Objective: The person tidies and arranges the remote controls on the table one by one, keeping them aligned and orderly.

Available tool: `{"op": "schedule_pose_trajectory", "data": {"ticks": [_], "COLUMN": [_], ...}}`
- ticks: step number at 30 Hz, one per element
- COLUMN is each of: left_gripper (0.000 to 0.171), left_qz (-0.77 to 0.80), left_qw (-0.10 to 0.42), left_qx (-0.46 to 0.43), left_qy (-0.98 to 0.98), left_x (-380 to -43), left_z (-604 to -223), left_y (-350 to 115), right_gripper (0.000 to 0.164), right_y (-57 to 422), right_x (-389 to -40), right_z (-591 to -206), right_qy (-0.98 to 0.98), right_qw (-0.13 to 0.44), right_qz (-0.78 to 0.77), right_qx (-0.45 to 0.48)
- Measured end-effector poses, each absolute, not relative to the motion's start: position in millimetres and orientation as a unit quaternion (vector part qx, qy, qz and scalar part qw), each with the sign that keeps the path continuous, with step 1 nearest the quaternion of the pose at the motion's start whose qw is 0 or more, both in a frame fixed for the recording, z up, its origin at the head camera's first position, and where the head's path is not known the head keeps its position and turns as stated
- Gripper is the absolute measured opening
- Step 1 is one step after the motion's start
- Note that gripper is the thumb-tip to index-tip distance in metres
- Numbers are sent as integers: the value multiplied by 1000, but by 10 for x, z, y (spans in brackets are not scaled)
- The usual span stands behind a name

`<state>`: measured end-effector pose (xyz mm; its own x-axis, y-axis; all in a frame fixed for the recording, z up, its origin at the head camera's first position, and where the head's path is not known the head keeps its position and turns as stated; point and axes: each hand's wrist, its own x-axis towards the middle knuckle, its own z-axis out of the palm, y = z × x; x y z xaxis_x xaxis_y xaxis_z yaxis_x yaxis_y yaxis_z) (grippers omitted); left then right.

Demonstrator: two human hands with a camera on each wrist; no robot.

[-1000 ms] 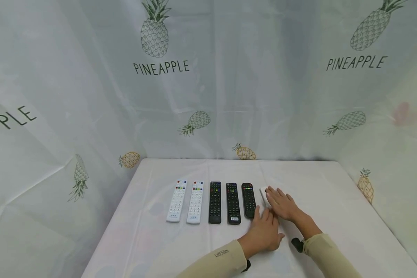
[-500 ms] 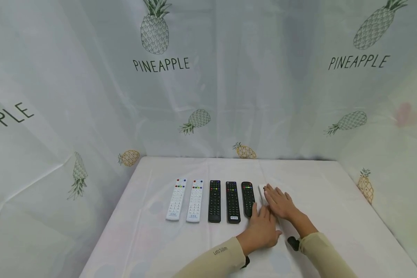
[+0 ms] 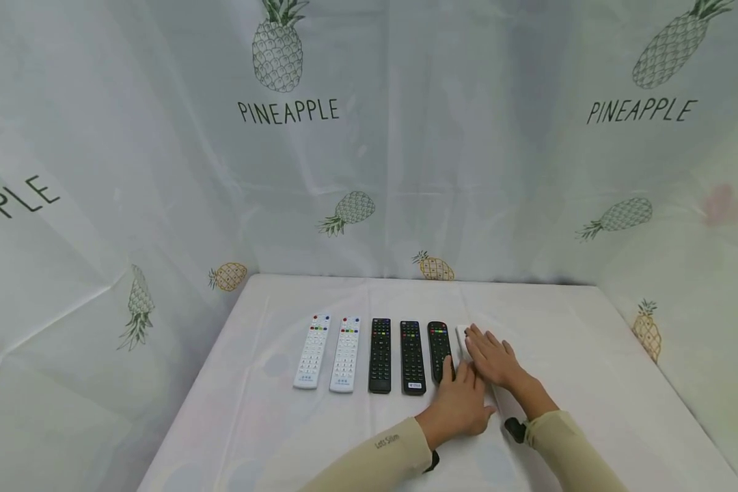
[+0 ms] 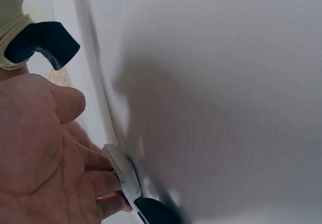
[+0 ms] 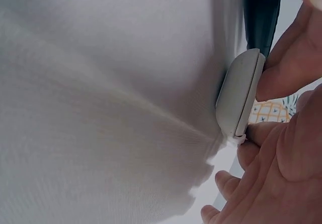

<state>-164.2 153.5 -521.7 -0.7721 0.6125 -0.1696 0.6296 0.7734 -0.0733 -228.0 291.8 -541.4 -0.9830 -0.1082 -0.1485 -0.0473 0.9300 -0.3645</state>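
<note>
A white remote control [image 3: 461, 335] lies at the right end of a row of remotes, mostly hidden under my hands. Against its right side rests my right hand [image 3: 495, 359], fingers extended. My left hand [image 3: 464, 403] lies over its near end, and a finger reaches the lower end of the neighbouring black remote [image 3: 439, 345]. In the right wrist view, fingertips touch the end and edge of the white remote [image 5: 240, 93], with the black remote [image 5: 261, 17] just beyond. In the left wrist view, my left fingers are straight beside the white remote [image 4: 121, 166].
Further left lie two more black remotes [image 3: 380, 355] and two white remotes [image 3: 344, 355], roughly parallel on the white-covered table [image 3: 270, 437]. Behind the table hangs a curtain [image 3: 443, 157] printed with pineapples.
Both hands have shifted slightly left together with the white remote, narrowing its gap to the black remote beside it. The other remotes keep their places; the head view tilts a little.
</note>
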Motion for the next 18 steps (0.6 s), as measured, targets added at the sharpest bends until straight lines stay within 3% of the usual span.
{"op": "schedule_pose_trajectory", "data": {"ticks": [11, 18], "left_gripper": [79, 81], "left_qz": [-75, -83], "left_qw": [86, 71], "left_qx": [321, 314], "left_qy": [940, 943], "left_x": [-1643, -1636], "left_z": [-5170, -5173], "left_y": [1507, 1495], "right_gripper": [63, 61], "right_y": [2921, 2923], "right_x": [-2289, -2298], "right_z": [-5465, -5474], "right_qy": [979, 979], "right_qw": [74, 63], "right_qz": [-188, -189], "right_qx": [-40, -43]}}
